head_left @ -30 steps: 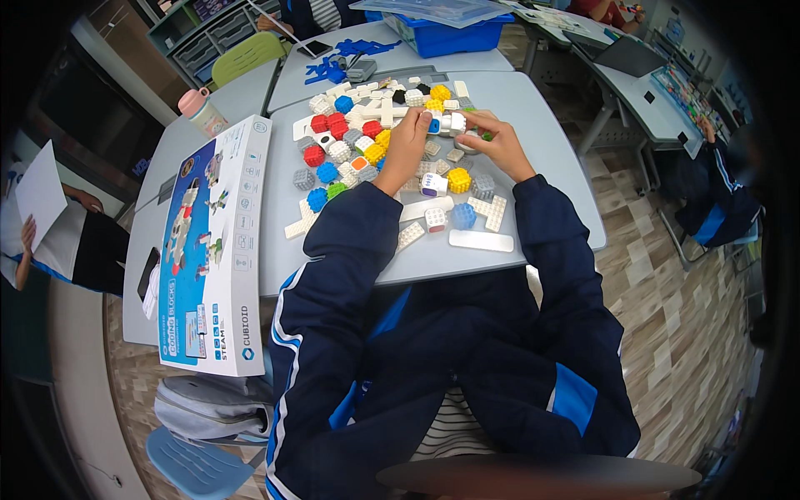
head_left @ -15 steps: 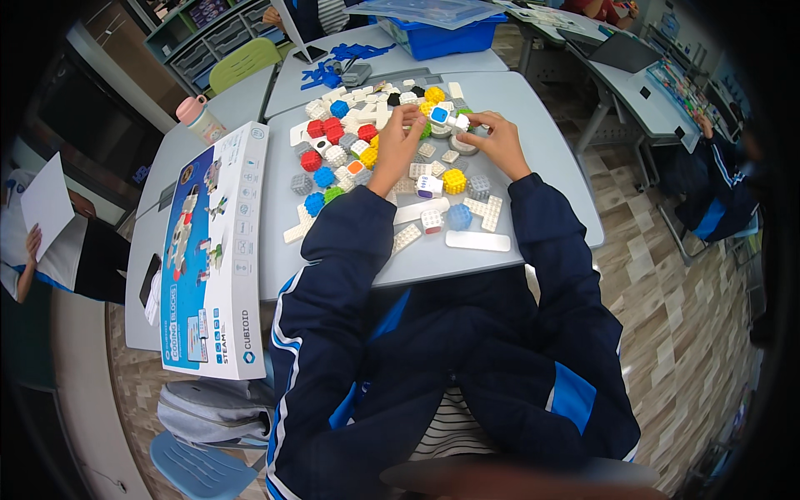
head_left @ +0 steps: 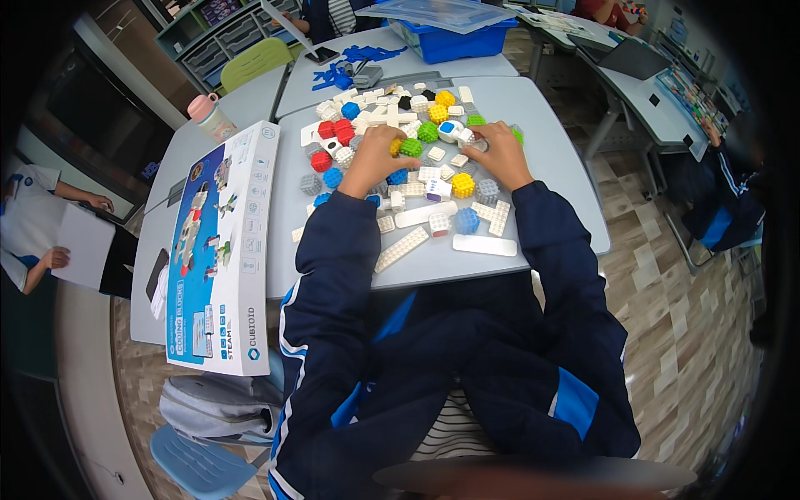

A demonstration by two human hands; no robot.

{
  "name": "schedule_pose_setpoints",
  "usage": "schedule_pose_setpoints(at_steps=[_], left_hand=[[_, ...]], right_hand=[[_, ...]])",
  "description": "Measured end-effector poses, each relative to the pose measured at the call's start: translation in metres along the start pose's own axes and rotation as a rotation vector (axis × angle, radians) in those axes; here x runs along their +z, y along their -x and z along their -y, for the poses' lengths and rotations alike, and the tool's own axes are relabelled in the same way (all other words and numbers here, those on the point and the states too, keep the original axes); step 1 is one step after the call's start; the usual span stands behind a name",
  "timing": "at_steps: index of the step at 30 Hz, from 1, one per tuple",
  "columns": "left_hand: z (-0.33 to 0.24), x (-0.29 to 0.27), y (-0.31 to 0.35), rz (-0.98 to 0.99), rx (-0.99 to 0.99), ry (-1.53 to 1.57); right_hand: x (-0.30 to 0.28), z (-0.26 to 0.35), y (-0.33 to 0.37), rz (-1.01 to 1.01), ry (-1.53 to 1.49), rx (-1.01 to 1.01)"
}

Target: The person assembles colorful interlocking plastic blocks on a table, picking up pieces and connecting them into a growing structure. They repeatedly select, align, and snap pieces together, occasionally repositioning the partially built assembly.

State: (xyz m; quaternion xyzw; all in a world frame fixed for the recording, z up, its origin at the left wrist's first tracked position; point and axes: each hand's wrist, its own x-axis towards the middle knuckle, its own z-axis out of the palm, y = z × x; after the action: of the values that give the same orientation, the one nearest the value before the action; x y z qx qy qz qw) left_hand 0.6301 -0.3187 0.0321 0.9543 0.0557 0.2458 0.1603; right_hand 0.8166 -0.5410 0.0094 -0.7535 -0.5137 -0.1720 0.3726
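Note:
My right hand holds a white block with a blue square panel between thumb and fingers, above the far middle of the pile. White pieces seem joined to its right end. My left hand is held low over the pile with thumb and fingers apart. In its gap show a yellow block and a green block; whether it touches either I cannot tell. Close by lie another green block, a white block with a purple-marked face and a yellow studded block.
Red blocks and white pieces spread over the table. Along the near edge lie a long white plate and a studded strip. A large printed box stands at the left, near a pink-lidded bottle. Behind is a blue bin.
My left hand has let go of the white block and moved left and down over the pile. My right hand keeps hold of it. The person at far left has lowered a white sheet.

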Motion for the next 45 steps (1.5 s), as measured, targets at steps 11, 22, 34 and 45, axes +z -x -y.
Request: schedule_pose_setpoints(at_steps=[11, 22, 34, 45], left_hand=[[-0.019, 0.032, 0.0, -0.224, 0.079, -0.121], [-0.031, 0.029, 0.0, -0.313, 0.103, -0.232], [-0.051, 0.037, 0.001, -0.293, 0.187, -0.197], [-0.068, 0.041, 0.002, -0.198, 0.224, 0.101]], right_hand=[[0.0, 0.002, -0.002, 0.061, 0.012, 0.067], [-0.016, 0.003, -0.007, 0.191, -1.206, 0.615], [0.004, 0.01, -0.002, 0.194, -0.269, 0.292], [-0.01, 0.003, -0.006, 0.007, -0.246, 0.246]])
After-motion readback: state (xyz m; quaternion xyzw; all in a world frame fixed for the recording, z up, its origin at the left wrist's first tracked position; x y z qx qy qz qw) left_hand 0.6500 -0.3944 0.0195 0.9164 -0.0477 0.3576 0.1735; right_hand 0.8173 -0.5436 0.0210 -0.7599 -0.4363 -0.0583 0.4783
